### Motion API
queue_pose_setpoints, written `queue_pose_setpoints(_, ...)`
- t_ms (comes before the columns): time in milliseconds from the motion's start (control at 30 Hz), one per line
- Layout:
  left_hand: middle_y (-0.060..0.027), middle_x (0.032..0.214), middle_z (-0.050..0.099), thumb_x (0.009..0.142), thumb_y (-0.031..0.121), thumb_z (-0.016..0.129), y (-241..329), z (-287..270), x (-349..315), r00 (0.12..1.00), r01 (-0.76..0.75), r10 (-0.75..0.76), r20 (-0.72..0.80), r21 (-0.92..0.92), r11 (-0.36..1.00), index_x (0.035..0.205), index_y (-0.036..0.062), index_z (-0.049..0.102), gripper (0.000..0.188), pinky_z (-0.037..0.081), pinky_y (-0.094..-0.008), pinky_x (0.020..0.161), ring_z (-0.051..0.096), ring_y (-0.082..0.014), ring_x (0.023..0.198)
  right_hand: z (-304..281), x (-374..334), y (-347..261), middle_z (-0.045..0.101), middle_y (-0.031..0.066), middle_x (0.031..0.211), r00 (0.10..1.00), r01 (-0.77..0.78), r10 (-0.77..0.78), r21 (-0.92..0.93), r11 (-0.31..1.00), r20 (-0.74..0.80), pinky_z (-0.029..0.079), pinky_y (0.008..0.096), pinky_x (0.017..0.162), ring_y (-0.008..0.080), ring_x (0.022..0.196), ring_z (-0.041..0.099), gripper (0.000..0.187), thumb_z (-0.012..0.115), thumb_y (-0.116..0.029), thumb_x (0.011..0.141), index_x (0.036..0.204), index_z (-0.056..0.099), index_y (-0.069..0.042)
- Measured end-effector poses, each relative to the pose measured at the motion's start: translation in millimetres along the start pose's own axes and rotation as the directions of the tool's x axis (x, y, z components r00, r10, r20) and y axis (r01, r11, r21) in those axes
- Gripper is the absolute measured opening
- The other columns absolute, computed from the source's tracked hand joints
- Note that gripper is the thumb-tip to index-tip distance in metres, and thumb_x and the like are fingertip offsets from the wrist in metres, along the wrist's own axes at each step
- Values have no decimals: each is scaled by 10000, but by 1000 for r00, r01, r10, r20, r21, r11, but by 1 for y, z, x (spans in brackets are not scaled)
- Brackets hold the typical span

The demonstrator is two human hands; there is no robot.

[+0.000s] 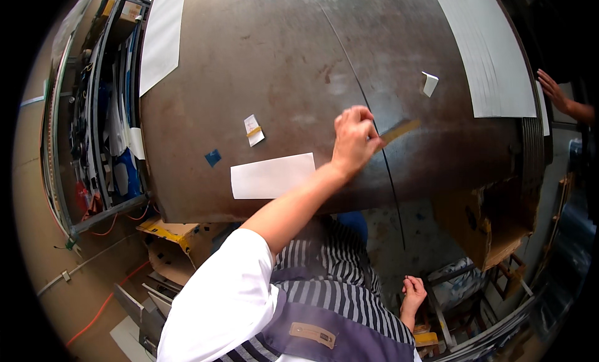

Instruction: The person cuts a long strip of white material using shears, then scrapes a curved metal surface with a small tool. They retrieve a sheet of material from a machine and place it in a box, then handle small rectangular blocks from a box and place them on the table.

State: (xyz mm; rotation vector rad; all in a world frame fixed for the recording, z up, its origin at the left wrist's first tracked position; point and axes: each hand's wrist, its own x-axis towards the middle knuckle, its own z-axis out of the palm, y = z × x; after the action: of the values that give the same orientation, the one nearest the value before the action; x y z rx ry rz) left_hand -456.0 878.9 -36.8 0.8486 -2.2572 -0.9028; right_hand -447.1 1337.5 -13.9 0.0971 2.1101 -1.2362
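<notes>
My left hand [357,140] reaches over the brown tabletop [268,62], its fingers pinched at the near end of a yellow-brown strip [400,132]. The strip points right and is slightly blurred. A long thin black strip [347,53] runs down the table past these fingers and over the near edge; whether they touch it I cannot tell. Left of my wrist lies a white rectangular sheet [272,176]. Low at the right, below the table edge, my right hand [413,294] has curled fingers; what they hold, if anything, is hidden.
Stacked white sheets [493,56] lie along the right side, another white sheet [163,34] at the far left. Small pieces on top are a banded white card [254,130], a blue scrap [213,157] and a bent white piece [430,84]. Another person's hand [555,92] is at right.
</notes>
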Motion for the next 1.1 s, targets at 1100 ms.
queue_pose_setpoints(1100,-135,1020,553,806,160,716,-41,-133,-46,916,279,-195,-351,207,938,1014,-13,519,335,464,-359,794,565,-269,926,-6,-7,4,599,1,683,967,-137,119,63,989,225,387,183,502,47,554,498,125,633,-102,882,927,671,8)
